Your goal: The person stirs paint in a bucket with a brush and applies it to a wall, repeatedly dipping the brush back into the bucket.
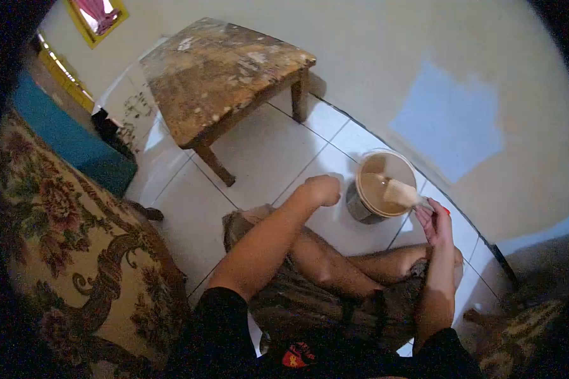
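My right hand (435, 222) is closed around the handle of a paintbrush (398, 193), near the right rim of a bucket. Pale paint coats the wide bristles, which lie over the bucket's opening. A bit of red shows at my fingers. The round bucket (358, 201) stands upright on the floor with brownish liquid inside. Just left of it, my left hand (324, 191) is curled into a fist, apart from the bucket; nothing shows in it, and its palm side is hidden.
A worn, paint-spotted wooden table (227, 69) stands ahead to the left on white floor tiles (259, 158). The beige wall (373, 57) bears a light patch (452, 123) above the bucket. A floral-patterned sofa (76, 252) is close on my left. My crossed legs (335, 262) lie below the bucket.
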`<state>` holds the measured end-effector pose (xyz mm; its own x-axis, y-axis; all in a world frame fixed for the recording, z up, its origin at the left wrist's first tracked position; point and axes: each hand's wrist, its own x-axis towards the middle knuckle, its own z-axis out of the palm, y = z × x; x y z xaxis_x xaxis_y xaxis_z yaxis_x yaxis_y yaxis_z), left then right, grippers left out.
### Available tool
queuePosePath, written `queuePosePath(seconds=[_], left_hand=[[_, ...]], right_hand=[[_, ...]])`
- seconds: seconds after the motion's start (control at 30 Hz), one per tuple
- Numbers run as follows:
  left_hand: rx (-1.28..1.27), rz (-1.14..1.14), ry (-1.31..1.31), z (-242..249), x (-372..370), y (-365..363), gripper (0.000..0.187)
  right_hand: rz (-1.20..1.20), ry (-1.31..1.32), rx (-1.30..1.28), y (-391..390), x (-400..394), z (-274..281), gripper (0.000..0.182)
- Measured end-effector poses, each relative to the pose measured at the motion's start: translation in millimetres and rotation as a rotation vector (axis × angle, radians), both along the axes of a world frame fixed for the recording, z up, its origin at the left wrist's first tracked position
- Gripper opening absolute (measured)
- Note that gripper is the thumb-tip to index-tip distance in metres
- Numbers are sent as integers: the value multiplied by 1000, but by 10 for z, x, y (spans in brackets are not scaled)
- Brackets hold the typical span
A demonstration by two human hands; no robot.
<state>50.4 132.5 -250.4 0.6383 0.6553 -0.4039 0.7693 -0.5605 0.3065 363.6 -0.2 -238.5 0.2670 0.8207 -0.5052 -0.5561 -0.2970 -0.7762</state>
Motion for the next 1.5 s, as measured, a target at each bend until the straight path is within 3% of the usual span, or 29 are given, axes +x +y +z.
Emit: queuePosePath(seconds=[0.07,0.23,0.27,0.3,0.4,0.63,0.87,1.07,1.13,1.3,1.43,1.5], left_hand=[[-43,73,-9,70,84,-30,33],[-19,-56,-14,-200,104,144,34],[-99,2,33,61,157,69,34],[-76,9,-4,-83,133,121,33],[-76,46,-19,141,177,8,33],[-140,112,67,303,133,-36,36],[-115,114,45,156,92,-4,35],[-119,92,40,65,33,25,34],[-105,72,-47,74,16,48,33],[-75,40,29,66,39,72,34],[-91,79,34,135,58,19,34],[-97,103,51,115,42,52,35]], right_hand=[[17,18,-18,66,0,-54,36],[17,42,-23,70,124,-144,37],[28,45,-3,50,134,-132,38],[22,38,-27,58,162,-170,38],[-9,142,49,59,212,-230,32],[-21,70,49,45,17,-55,35],[-22,-31,47,27,-24,47,37],[-40,83,21,39,121,-179,36],[-30,133,6,43,78,-97,35],[-153,276,119,65,110,93,35],[-325,183,323,55,166,447,30],[-536,-282,479,34,167,666,25]])
